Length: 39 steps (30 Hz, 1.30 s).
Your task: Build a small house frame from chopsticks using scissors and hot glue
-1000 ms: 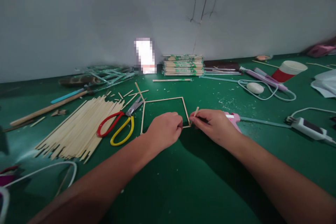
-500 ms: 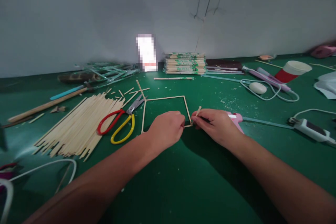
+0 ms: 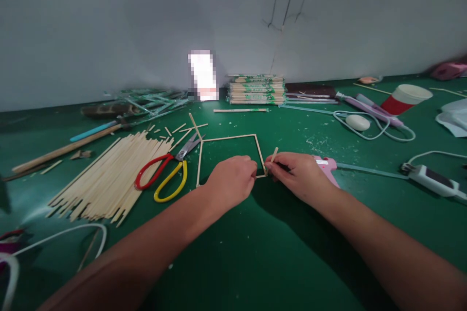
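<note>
A four-sided frame of thin wooden sticks lies on the green table, with a short stick rising from its far left corner. Over its near side my left hand is closed, fingertips on the near stick close to the right corner; that grip is partly hidden. At the near right corner, my right hand pinches a short wooden stick, held upright and leaning slightly, its lower end at the corner. Behind the right hand a pink glue gun is partly hidden. Scissors with red and yellow handles lie left of the frame.
Loose wooden sticks are spread at left. Wrapped chopsticks are stacked by the wall, near a bright blurred screen. At right are a paper cup, white cables and a power strip.
Hands, frame and upright stick hold nearly the same positions. The whole view has shifted very slightly.
</note>
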Tool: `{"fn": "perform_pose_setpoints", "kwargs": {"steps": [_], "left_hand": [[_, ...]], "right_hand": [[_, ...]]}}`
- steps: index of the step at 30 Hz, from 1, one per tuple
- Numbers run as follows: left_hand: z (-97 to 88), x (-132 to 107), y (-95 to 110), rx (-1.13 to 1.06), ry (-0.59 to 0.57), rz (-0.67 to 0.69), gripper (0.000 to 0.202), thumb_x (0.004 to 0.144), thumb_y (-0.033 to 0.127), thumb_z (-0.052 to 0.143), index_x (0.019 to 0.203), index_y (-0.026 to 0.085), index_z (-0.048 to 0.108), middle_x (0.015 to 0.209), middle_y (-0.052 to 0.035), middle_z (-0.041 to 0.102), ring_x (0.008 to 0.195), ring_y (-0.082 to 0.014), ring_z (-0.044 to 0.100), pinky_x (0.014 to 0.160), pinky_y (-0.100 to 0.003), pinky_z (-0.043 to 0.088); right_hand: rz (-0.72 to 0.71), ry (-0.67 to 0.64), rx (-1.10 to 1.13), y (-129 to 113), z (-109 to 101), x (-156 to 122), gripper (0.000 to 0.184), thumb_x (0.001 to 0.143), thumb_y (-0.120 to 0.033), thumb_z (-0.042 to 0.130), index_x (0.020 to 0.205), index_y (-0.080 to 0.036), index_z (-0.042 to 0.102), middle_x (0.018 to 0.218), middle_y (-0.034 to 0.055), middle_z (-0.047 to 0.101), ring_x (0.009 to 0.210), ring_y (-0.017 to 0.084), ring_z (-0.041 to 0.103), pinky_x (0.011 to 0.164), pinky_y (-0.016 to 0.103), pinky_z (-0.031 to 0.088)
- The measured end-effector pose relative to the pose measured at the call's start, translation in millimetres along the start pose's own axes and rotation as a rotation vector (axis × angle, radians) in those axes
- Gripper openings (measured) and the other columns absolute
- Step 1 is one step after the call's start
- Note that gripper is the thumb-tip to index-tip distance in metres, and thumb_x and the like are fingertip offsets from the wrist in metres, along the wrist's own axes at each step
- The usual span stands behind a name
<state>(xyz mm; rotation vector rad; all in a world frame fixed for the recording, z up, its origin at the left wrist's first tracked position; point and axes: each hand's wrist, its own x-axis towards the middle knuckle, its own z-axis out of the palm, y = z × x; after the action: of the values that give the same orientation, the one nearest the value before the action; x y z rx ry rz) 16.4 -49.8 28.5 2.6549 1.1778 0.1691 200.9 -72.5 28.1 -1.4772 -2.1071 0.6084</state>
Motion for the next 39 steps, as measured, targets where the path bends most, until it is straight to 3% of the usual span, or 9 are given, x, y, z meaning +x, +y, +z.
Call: {"fn": "perform_pose_setpoints", "kwargs": {"steps": [7,21,26,32,39], "left_hand": [[-3.5,0.1,1.9,0.000,-0.030,-0.013,0.014,0.080,0.016,0.047,0.076,0.017,0.060,0.079,-0.0032,0.058,0.077,-0.0182,0.056,0.066,-0.029,0.044],[-3.9,0.8,2.7,0.011,-0.055,-0.018,0.011,0.080,0.018,0.048,0.078,0.017,0.059,0.081,-0.0041,0.059,0.078,-0.0196,0.056,0.066,-0.031,0.043],[-4.1,1.3,3.5,0.012,-0.061,-0.031,0.012,0.080,0.017,0.048,0.077,0.018,0.059,0.080,-0.0038,0.059,0.078,-0.0196,0.056,0.065,-0.031,0.043],[-4.7,1.1,2.4,0.016,-0.050,-0.007,0.013,0.080,0.017,0.048,0.077,0.017,0.060,0.079,-0.0037,0.058,0.076,-0.0187,0.056,0.066,-0.030,0.043],[-4.3,0.8,3.0,0.013,-0.055,-0.019,0.013,0.080,0.018,0.047,0.077,0.018,0.060,0.078,-0.0033,0.058,0.076,-0.0183,0.056,0.066,-0.029,0.043]], "right_hand": [[-0.068,0.082,0.009,-0.7,1.2,-3.7,0.015,0.086,-0.027,0.051,0.080,-0.018,0.062,0.082,0.0045,0.067,0.069,0.015,0.060,0.062,0.026,0.044],[-0.054,0.136,0.003,-5.2,-2.8,-7.9,0.014,0.085,-0.030,0.053,0.083,-0.019,0.061,0.089,0.0056,0.067,0.065,0.014,0.060,0.059,0.028,0.046],[-0.098,0.159,-0.078,-6.6,-2.3,-8.4,0.015,0.088,-0.026,0.048,0.082,-0.019,0.061,0.096,0.0063,0.068,0.077,0.018,0.064,0.065,0.029,0.046],[-0.085,0.133,-0.078,-4.1,1.7,-5.3,0.020,0.090,-0.026,0.047,0.077,-0.019,0.060,0.081,0.0041,0.068,0.077,0.017,0.063,0.067,0.028,0.044],[-0.109,0.124,-0.073,-5.5,2.2,-4.2,0.020,0.090,-0.024,0.047,0.074,-0.019,0.058,0.078,0.0024,0.066,0.073,0.015,0.060,0.065,0.026,0.041]]}}
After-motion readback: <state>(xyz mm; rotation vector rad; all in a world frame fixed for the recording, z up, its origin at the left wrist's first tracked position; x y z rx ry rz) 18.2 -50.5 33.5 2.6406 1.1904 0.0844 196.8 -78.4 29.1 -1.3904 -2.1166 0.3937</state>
